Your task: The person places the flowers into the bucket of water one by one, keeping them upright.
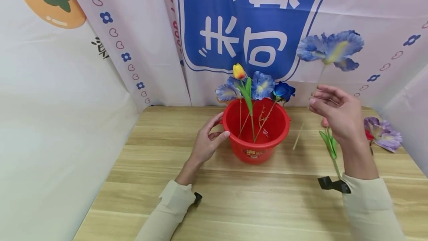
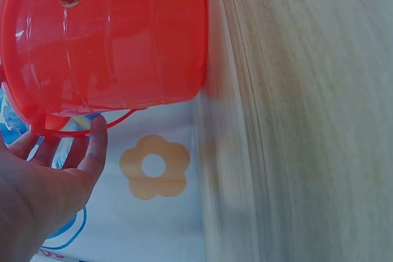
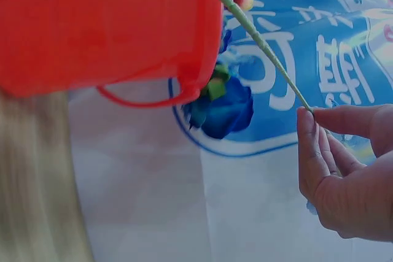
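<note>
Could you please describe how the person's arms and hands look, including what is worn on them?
The left sleeve and right sleeve are cream, without visible print. A black device shows below the left hand, a second black device below the right hand. No gloves are visible.

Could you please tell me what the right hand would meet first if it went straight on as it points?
The right hand would probably meet the blue rose at the rim of the red bucket, though depth is unclear.
</note>
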{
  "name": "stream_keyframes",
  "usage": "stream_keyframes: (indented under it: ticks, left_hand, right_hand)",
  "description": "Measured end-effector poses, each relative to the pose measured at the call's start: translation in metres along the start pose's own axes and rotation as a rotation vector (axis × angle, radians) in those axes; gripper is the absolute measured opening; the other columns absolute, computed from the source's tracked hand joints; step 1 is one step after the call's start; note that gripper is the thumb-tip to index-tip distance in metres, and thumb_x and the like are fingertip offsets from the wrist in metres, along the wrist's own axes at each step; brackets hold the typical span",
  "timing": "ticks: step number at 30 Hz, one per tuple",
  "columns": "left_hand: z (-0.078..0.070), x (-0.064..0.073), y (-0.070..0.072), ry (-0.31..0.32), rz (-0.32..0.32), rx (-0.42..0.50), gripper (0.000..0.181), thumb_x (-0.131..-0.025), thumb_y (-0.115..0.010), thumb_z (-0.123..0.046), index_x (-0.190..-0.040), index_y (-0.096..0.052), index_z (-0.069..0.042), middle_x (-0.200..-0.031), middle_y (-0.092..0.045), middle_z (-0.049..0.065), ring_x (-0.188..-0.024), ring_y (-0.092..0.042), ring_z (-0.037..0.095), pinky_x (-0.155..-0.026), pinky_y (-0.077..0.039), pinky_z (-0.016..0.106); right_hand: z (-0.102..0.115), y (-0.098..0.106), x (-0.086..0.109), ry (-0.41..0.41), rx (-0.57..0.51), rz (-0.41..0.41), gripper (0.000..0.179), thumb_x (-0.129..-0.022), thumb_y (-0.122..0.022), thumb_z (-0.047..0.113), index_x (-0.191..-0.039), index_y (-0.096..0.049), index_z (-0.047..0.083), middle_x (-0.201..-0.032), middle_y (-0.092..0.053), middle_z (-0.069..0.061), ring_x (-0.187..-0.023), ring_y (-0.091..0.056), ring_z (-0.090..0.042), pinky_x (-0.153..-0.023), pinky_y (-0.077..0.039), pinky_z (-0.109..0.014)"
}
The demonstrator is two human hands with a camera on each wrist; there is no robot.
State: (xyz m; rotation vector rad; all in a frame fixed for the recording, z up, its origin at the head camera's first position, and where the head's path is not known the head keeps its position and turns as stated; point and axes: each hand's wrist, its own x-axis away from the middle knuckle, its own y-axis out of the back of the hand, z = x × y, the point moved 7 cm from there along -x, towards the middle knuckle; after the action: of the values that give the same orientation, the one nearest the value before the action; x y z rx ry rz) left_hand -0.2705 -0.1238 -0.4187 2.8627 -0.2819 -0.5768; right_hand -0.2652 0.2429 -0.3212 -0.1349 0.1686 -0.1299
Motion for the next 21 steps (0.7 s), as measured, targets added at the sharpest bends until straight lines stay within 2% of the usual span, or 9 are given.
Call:
stream_keyframes:
  ticks: [6, 12, 17, 21]
  left_hand:
    - [0.000, 0.000, 0.000, -0.003, 0.002, 0.003, 0.066, -0.100, -0.075, -0.015, -0.161, -0.050, -0.019, -0.156, -0.058, 0.007, -0.142, -0.056, 0.030, -0.100, -0.064, 0.038]
    - [0.000, -0.001, 0.000, 0.003, 0.003, 0.001, 0.066, -0.100, -0.075, -0.015, -0.161, -0.049, -0.019, -0.157, -0.058, 0.007, -0.142, -0.056, 0.031, -0.101, -0.064, 0.044]
    - [-0.001, 0.000, 0.000, 0.008, 0.001, -0.010, 0.067, -0.100, -0.075, -0.016, -0.162, -0.049, -0.020, -0.156, -0.058, 0.006, -0.142, -0.056, 0.031, -0.100, -0.064, 0.046]
    - [-0.002, 0.001, 0.000, 0.013, 0.000, -0.011, 0.067, -0.100, -0.075, -0.017, -0.162, -0.050, -0.021, -0.156, -0.059, 0.006, -0.142, -0.056, 0.030, -0.100, -0.064, 0.044]
  right_hand:
    - [0.012, -0.019, -0.007, 0.060, -0.041, -0.002, 0.042, -0.092, -0.080, -0.003, -0.132, -0.068, 0.006, -0.107, -0.074, -0.001, -0.088, -0.078, -0.011, -0.077, -0.066, -0.023]
    - [0.020, -0.034, -0.015, 0.111, -0.077, -0.009, 0.038, -0.091, -0.077, -0.010, -0.126, -0.071, 0.005, -0.103, -0.075, -0.003, -0.085, -0.077, -0.012, -0.075, -0.066, -0.025]
    - [0.016, -0.049, -0.020, 0.121, -0.061, 0.003, 0.037, -0.092, -0.075, -0.010, -0.125, -0.071, 0.006, -0.102, -0.075, -0.002, -0.085, -0.077, -0.012, -0.075, -0.066, -0.023]
    - [0.006, -0.060, -0.022, 0.100, 0.016, 0.007, 0.040, -0.095, -0.074, -0.007, -0.132, -0.068, 0.006, -0.105, -0.072, -0.002, -0.086, -0.074, -0.010, -0.075, -0.065, -0.021]
